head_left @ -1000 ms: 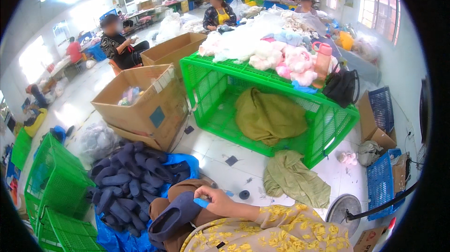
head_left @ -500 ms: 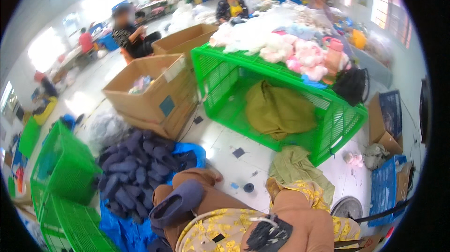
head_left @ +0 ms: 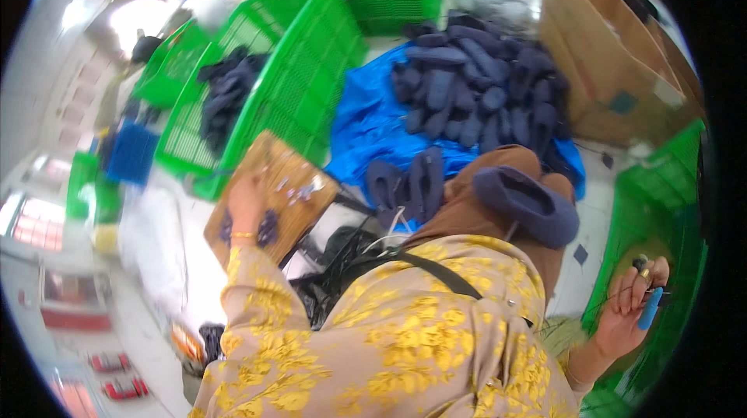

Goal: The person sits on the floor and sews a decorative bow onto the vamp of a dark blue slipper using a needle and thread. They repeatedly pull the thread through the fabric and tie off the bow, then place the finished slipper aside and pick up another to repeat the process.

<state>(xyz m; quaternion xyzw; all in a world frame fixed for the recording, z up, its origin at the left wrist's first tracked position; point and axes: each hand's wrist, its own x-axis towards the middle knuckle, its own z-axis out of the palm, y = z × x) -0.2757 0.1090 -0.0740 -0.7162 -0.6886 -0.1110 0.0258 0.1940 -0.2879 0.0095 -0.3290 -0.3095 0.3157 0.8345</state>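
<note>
i cannot tell whether fingers pinch: left hand (head_left: 246, 202) over a wooden board (head_left: 302, 212), right hand (head_left: 627, 311) before a green crate (head_left: 671, 169).

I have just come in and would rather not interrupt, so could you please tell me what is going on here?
A person in a yellow-flowered top has the left hand at a wooden board scattered with small pieces, too blurred to name. The right hand, a blue cover on one finger, is held out rightward; whether it grips anything is unclear. A dark blue slipper lies on the lap, and a heap of similar ones sits on a blue sheet.
</note>
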